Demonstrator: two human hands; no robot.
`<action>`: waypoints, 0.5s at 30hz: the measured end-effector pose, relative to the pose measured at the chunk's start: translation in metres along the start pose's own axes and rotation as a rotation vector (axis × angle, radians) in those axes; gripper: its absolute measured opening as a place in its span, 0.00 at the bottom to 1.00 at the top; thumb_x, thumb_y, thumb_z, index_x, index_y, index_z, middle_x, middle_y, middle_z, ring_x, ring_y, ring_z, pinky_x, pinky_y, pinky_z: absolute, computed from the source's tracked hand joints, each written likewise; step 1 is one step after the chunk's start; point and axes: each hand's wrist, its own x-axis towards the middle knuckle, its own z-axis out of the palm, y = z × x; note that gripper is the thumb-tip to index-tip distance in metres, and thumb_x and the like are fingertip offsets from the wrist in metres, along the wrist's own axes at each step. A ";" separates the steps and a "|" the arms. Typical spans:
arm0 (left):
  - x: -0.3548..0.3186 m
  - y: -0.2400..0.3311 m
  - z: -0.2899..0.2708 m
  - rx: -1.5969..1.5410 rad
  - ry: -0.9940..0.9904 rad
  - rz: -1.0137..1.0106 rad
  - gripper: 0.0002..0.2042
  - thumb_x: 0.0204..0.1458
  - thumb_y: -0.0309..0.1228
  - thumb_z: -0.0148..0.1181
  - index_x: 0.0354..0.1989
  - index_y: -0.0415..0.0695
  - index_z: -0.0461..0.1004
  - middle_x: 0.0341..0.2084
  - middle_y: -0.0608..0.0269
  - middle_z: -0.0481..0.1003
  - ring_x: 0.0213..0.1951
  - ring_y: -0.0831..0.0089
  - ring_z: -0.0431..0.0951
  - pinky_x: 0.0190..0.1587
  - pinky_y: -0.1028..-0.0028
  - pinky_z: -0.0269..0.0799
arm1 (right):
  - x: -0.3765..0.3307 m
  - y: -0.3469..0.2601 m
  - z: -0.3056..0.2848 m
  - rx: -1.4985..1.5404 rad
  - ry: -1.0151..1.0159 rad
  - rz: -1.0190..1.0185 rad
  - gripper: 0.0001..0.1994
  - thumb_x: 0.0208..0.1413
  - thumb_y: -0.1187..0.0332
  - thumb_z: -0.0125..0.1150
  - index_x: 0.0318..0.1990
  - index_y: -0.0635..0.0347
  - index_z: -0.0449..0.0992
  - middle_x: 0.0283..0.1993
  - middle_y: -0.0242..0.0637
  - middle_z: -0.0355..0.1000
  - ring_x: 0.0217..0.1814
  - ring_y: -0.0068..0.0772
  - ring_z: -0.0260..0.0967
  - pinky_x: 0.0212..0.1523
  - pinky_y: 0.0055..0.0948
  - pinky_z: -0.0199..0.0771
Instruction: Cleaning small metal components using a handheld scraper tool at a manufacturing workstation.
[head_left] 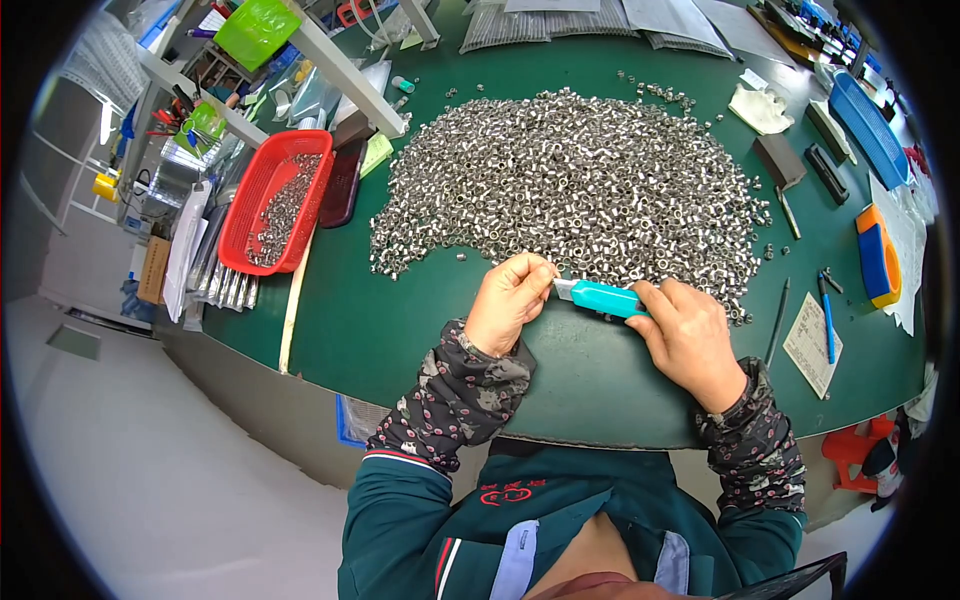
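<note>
My right hand (pixel 690 338) is wrapped round a teal utility knife (pixel 605 298), its blade pointing left. The short metal blade (pixel 564 289) reaches to the fingertips of my left hand (pixel 512 300). Thumb and forefinger of that hand are pinched together; what sits between them is too small and too hidden to make out. Just beyond both hands spreads a big heap of small silvery metal rings (pixel 570 180) on the green tabletop (pixel 420 345). A single loose ring (pixel 461 257) lies near the heap's front edge, left of my left hand.
At the left stands a red plastic basket (pixel 237 215) with more rings, beside a wooden strip (pixel 296 300). On the right lie a grey block (pixel 779 161), a blue pen (pixel 827 318), a paper slip (pixel 811 342), an orange-and-blue tape dispenser (pixel 878 257) and a blue tray (pixel 868 130).
</note>
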 end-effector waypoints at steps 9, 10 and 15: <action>0.000 0.002 0.001 0.036 0.001 -0.009 0.07 0.54 0.31 0.49 0.28 0.42 0.67 0.15 0.75 0.61 0.14 0.90 0.53 0.14 0.87 0.46 | 0.000 0.000 0.000 0.009 -0.008 -0.003 0.14 0.39 0.67 0.61 0.35 0.60 0.69 0.22 0.36 0.60 0.24 0.36 0.63 0.23 0.34 0.63; 0.000 0.002 0.001 0.042 0.000 -0.011 0.07 0.54 0.32 0.49 0.28 0.43 0.67 0.15 0.75 0.61 0.14 0.90 0.53 0.14 0.87 0.46 | 0.000 0.000 0.000 0.008 -0.004 -0.007 0.14 0.39 0.68 0.62 0.35 0.60 0.69 0.22 0.36 0.60 0.24 0.36 0.63 0.23 0.33 0.63; 0.000 0.004 0.001 0.078 -0.002 -0.036 0.08 0.54 0.32 0.49 0.27 0.43 0.67 0.15 0.76 0.60 0.14 0.90 0.52 0.14 0.87 0.45 | 0.000 0.000 -0.001 0.009 -0.013 -0.010 0.14 0.39 0.68 0.62 0.35 0.60 0.69 0.22 0.36 0.60 0.23 0.36 0.63 0.23 0.33 0.63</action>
